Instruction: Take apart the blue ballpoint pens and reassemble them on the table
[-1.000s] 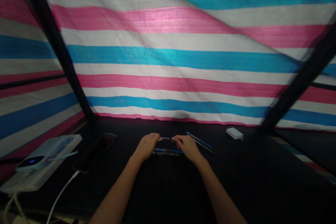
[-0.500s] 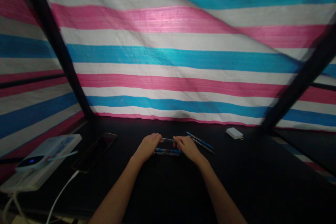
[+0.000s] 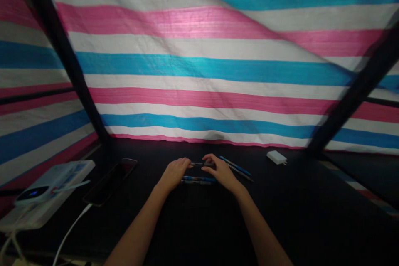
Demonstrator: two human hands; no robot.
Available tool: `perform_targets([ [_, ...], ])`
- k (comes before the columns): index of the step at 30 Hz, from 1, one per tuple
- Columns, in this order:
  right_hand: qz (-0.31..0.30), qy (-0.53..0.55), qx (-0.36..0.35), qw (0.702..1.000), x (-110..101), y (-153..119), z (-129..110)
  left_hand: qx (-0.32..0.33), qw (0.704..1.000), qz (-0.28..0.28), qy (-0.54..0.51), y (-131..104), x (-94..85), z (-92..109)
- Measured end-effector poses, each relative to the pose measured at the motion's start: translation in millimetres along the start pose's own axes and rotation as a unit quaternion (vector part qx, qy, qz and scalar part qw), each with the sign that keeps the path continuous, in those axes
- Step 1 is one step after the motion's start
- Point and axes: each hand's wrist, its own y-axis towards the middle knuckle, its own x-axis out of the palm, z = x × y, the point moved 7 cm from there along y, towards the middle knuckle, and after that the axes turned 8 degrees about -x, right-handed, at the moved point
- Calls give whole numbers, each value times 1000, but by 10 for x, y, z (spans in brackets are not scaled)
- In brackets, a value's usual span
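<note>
A pen (image 3: 196, 163) lies level between my two hands above the black table. My left hand (image 3: 176, 172) is closed on its left end with the fingertips together. My right hand (image 3: 220, 173) is around the pen's dark right end, its thumb and forefinger curved apart with the pen showing in the gap. Whether other fingers of that hand touch the pen is hidden. Just below, nearer to me, a blue patterned pen and another pen (image 3: 198, 181) lie side by side on the table. Two more pens (image 3: 237, 167), one blue, lie slanted beside my right hand.
A white charger plug (image 3: 277, 157) is at the back right. On the left are a dark phone (image 3: 110, 182) with a white cable (image 3: 70, 230), and a white box (image 3: 62, 193) carrying a small device with a lit display. Black frame poles and a striped sheet (image 3: 205, 95) surround the black table (image 3: 199, 224).
My right thumb and forefinger have spread apart around the pen's right end, where they were pinched together before. The left hand keeps its grip. The view has shifted slightly.
</note>
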Motion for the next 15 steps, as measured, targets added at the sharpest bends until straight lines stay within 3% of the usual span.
perform_targets([
  [2,3,-20,-8,1000,-15,3,-35,-3,1000,7,0,1,-9,-19],
  [10,-79,-86,15,993,70,-17,-19,22,1000,6,18,-12,-4,-2],
  [15,4,-172,-80,982,68,-16,-350,28,1000,7,3,-15,25,55],
])
